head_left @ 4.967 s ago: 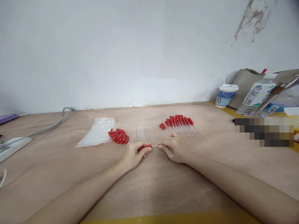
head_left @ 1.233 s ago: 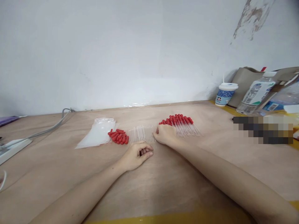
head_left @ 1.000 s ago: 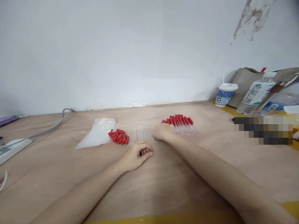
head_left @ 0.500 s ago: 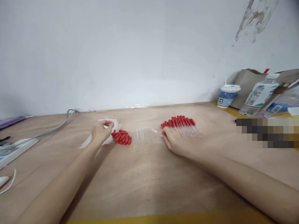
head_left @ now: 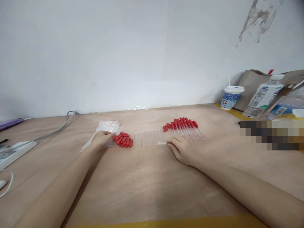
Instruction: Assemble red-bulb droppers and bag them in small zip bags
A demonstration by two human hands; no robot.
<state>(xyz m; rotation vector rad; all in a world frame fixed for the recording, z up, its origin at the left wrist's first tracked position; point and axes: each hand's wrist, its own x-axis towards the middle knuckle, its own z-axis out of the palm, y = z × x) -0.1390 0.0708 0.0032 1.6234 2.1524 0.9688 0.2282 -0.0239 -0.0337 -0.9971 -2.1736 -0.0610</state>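
Observation:
My left hand (head_left: pixel 102 139) is closed in a pinch at the left edge of a small pile of red rubber bulbs (head_left: pixel 123 140), its fingertips on one bulb. Beside the pile, several clear glass dropper tubes (head_left: pixel 146 137) lie in a row, side by side. My right hand (head_left: pixel 181 150) is pinching a clear glass tube (head_left: pixel 161 143), which points left over the near right end of that row. Behind my right hand lies a fanned group of droppers (head_left: pixel 181 124), red bulbs on their far ends and clear stems toward me.
A clear plastic bag (head_left: pixel 108 126) lies behind my left hand. A power strip (head_left: pixel 17 153) with a grey cable (head_left: pixel 54 129) sits at left. On the right stand a paper cup (head_left: pixel 231 98), a plastic bottle (head_left: pixel 264 96) and a beige bag (head_left: pixel 245 84). A wall (head_left: pixel 142 57) closes the back.
My left hand has come down from over the plastic bag to the bulb pile. My right hand has moved slightly nearer me, away from the fanned droppers, with a glass tube now showing in its fingers.

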